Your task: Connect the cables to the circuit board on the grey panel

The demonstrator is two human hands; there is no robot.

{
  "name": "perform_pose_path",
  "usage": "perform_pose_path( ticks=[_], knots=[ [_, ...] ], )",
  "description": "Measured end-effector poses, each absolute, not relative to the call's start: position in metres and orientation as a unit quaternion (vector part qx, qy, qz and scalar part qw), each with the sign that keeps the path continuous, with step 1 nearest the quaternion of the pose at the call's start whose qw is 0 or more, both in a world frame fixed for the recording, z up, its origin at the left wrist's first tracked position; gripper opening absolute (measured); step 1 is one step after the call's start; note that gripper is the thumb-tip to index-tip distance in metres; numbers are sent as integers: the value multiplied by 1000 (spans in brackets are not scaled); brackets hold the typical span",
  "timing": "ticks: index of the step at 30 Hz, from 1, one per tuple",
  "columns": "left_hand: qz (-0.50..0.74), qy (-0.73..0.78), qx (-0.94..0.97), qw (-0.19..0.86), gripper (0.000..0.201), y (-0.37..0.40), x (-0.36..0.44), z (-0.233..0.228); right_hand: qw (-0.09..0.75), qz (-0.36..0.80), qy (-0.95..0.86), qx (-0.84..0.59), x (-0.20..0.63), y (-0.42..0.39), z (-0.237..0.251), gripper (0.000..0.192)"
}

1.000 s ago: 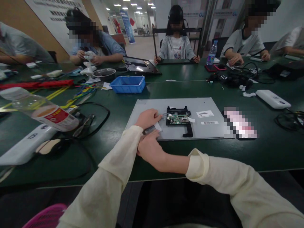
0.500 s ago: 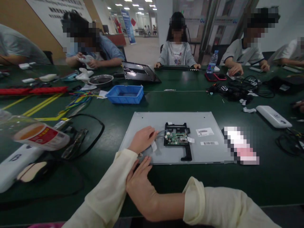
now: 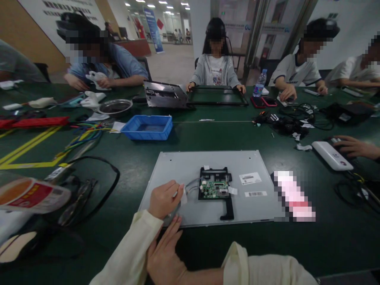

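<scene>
Left hand (image 3: 165,198): curled at white strip (image 3: 184,196), left of circuit board (image 3: 212,190) | Right hand (image 3: 166,255): fingers extended, near-left of board | Both grips: cannot tell | Grey panel (image 3: 178,166): beneath board

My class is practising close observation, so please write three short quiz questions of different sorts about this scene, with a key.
1. True or false: the blue tray stands apart from the grey panel.
2. What colour is the circuit board? A red; B green; C yellow.
3. Fill the gap: of the wearer's two hands, the ____ is nearer the circuit board.

Key: 1. True. 2. B. 3. Left hand.
</scene>
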State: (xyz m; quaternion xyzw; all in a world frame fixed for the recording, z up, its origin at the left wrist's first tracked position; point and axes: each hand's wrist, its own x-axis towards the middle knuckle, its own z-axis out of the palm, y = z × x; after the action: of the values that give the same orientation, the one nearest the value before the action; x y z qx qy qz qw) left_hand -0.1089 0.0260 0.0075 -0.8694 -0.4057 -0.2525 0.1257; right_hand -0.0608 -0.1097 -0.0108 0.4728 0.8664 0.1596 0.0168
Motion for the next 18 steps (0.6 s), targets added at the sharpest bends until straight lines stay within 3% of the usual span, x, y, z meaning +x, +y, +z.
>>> perform_pose_path(
  ticks=[9,18],
  knots=[
    [-262,-386,-874,137,37,26,-106,12,-18,174,853,491,-55,-110,-9,42],
    [-187,-308,-932,42,37,1,-95,45,-14,190,859,475,-45,-112,-3,40]
  ],
)
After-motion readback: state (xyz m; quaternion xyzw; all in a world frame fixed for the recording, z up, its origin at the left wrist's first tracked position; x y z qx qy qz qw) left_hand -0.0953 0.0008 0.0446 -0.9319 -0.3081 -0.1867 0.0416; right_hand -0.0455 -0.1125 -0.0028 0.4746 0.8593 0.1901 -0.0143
